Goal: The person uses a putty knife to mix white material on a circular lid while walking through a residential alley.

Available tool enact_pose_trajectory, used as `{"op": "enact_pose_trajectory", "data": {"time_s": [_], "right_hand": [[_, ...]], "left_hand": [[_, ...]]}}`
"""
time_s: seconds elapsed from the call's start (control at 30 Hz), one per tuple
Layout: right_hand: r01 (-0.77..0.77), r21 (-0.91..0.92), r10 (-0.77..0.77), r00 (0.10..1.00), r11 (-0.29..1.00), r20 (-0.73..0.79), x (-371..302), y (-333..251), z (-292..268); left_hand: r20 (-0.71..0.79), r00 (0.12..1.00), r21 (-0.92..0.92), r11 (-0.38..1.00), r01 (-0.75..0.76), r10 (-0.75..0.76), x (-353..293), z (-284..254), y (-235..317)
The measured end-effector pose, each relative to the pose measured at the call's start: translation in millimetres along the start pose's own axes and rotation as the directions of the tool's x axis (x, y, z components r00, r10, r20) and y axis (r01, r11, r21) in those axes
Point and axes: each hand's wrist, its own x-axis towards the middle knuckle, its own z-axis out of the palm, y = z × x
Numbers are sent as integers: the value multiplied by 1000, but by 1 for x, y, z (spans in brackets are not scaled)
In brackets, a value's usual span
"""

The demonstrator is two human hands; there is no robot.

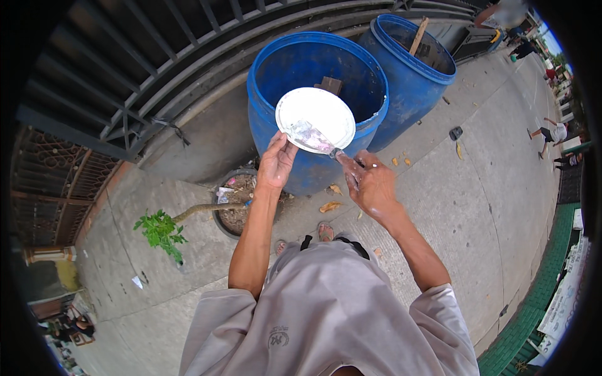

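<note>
My left hand (277, 163) grips the lower left rim of a round white plastic lid (329, 113), which is tilted with its inner face toward me. In my right hand (374, 188) is a putty knife (315, 139), its blade smeared with pale paste and lying against the lower part of the lid. White residue marks the fingers of that hand. The lid is held over the near edge of a big blue plastic drum (263, 125), hiding part of its rim. Deep in the drum a brown piece of wood or board (330, 84) shows beside the lid.
A second blue drum (404, 88) with a wooden stick (419, 36) in it leans close behind. A round planter (233, 216) with a leafy plant (162, 230) stands at my left, below a dark metal gate (125, 81). People (552, 133) are far right on the concrete road.
</note>
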Motion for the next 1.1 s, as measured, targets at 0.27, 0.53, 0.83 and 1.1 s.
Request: {"op": "enact_pose_trajectory", "data": {"time_s": [0.27,0.53,0.83,1.1], "right_hand": [[-255,326,325,928,910,-183,22,8,22],[-190,237,212,975,953,-70,-10,11,-25],[-78,52,74,995,996,72,-12,6,-43],[-110,38,112,992,993,-57,4,-6,1]], "left_hand": [[30,998,29,998,47,-48,-5,9,-9],[53,999,16,1000,-2,1,-4,9,8],[120,993,166,986,-11,-9,-8,8,9],[130,991,172,985,8,-31,-7,12,4]]}}
